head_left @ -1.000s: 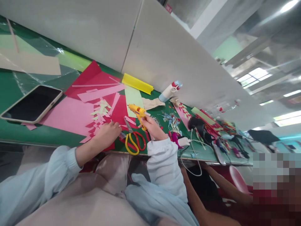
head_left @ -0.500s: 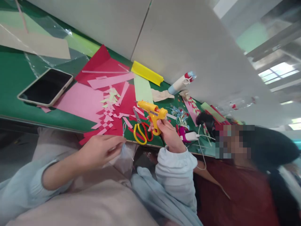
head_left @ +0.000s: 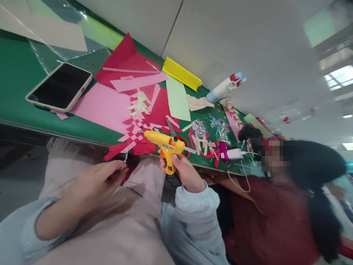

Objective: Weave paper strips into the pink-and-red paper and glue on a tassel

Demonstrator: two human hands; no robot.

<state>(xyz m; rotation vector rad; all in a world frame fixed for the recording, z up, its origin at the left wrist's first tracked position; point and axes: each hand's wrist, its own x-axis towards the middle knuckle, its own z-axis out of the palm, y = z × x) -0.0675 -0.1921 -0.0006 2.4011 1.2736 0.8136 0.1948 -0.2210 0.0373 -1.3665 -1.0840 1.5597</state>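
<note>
My right hand (head_left: pixel 189 173) grips a yellow hot glue gun (head_left: pixel 167 143) by its handle, a clear glue stick (head_left: pixel 190 149) poking out of the back. Its nozzle points left over woven pink and red paper strips (head_left: pixel 135 138) near the table edge. In front of the table, over my lap, my left hand (head_left: pixel 102 180) pinches a thin light blue string (head_left: pixel 126 156) with a small loop at the top. Something red shows under those fingers, mostly hidden. Scissors (head_left: pixel 171 128) lie partly behind the glue gun.
On the green table (head_left: pixel 16 88) lie a phone (head_left: pixel 59 86), pink paper (head_left: pixel 104 105), red paper (head_left: pixel 118 55) and paper scraps (head_left: pixel 205 145). A yellow folded strip (head_left: pixel 182 73) and a white-and-blue tube (head_left: pixel 222 89) stand near the wall. A purple plug adapter (head_left: pixel 224 152) and a person (head_left: pixel 270 221) are at right.
The glue gun in my right hand has moved left and down, now covering much of the scissors. My left hand has shifted left and lower with the string. The view has turned slightly.
</note>
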